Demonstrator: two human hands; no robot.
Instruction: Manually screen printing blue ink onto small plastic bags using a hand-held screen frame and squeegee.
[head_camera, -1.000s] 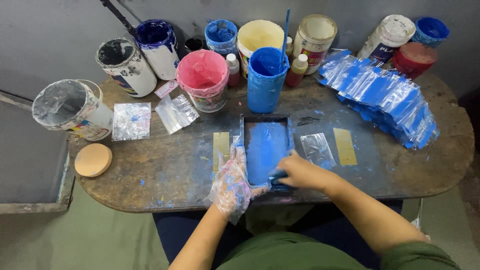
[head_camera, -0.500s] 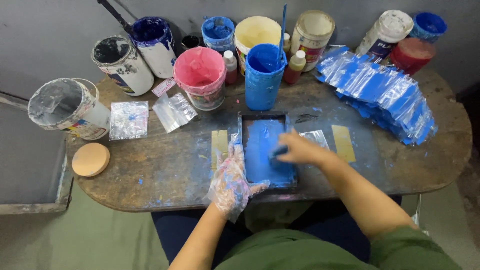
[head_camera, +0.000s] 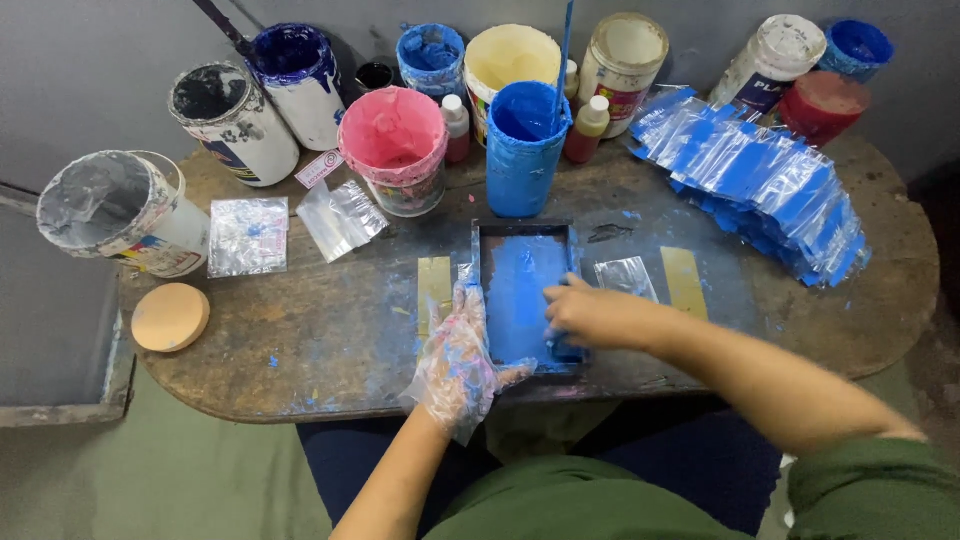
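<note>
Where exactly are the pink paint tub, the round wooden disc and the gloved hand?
pink paint tub (head_camera: 392, 135), head view, on the pink paint inside its mouth.
round wooden disc (head_camera: 170, 317), head view, on the middle of its flat top.
gloved left hand (head_camera: 460, 360), head view, on the back of the hand.

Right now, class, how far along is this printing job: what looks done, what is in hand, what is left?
Done: a long overlapping row of blue-printed clear packets lies at the table's right. In hand: the gloved left hand steadies the small blue-inked screen frame while the bare right hand works across it. Left: a few clear packets near the pink tub look unprinted.
</note>
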